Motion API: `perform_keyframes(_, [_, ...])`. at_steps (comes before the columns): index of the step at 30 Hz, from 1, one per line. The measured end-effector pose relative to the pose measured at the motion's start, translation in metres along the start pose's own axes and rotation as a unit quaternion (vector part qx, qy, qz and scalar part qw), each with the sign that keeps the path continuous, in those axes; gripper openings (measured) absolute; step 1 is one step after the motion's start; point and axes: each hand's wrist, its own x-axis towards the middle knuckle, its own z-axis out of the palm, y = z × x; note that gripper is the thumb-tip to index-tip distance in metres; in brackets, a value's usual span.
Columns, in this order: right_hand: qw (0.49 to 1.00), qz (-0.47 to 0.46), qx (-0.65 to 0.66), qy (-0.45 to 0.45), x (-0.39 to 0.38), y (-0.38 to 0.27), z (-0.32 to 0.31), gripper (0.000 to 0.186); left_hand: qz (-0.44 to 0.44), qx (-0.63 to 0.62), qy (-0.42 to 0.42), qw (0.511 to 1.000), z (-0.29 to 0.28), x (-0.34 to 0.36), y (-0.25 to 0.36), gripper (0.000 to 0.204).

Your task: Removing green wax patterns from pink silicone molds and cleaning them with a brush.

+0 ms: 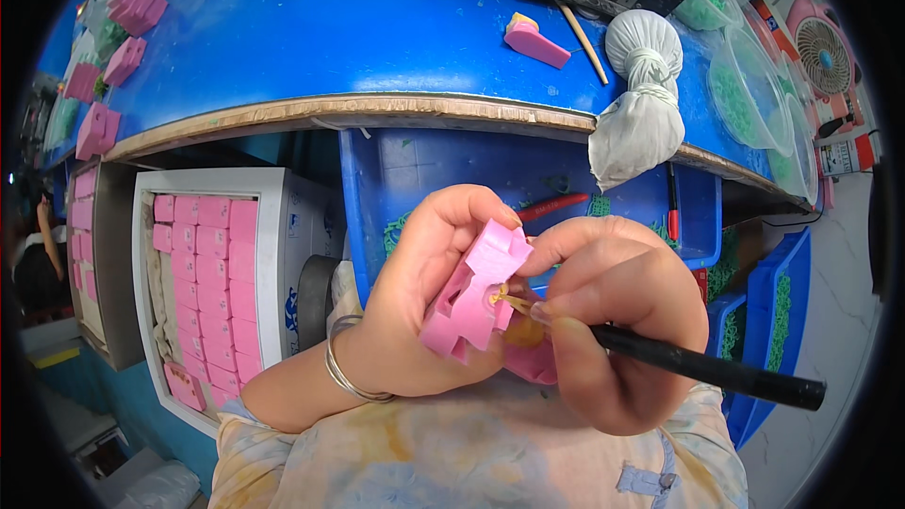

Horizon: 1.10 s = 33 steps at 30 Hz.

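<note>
My left hand [415, 292] is closed around a pink notched block [484, 278], which looks like one half of a rubber mould. In its face is a small round hollow with yellow bits in it. A slim black-handled tool [707, 360] is pinched in my right hand [627, 311], its thin pale tip touching the yellow bits. Whether that tip is a brush or a point I cannot tell. Below my fingers a second pink piece [533, 361] with a yellowish part shows, mostly hidden by my right hand.
Under the blue bench [311, 28] sits a blue tray [424, 170] with green scraps, a red pen [554, 205] and another pen. A white box [283, 254] at left holds several pink blocks. On the bench lie a tied cloth bag [643, 85], a wooden stick [584, 44] and clear bowls [749, 85].
</note>
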Motion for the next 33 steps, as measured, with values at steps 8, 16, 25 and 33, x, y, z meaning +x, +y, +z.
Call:
perform_keyframes(8, [0.999,0.006,0.027,0.019,-0.0046,-0.0013,-0.0011,0.014,0.018,-0.003,-0.032,0.999,-0.0017,0.0012,0.0005,0.063])
perform_keyframes(16, [0.999,-0.016,0.04,0.033,-0.0046,0.0026,0.0027,0.013,0.004,-0.016,-0.003,1.0,0.0001,0.0007,-0.0011,0.056])
perform_keyframes(25, [0.998,-0.02,0.049,0.033,-0.0052,0.0035,0.0028,0.011,0.017,0.015,-0.005,1.0,0.0025,0.0003,0.0018,0.048])
perform_keyframes(33, [0.998,-0.033,0.048,0.035,-0.0051,0.0057,0.0023,0.011,0.011,0.038,-0.01,0.999,0.0028,0.001,0.0037,0.048])
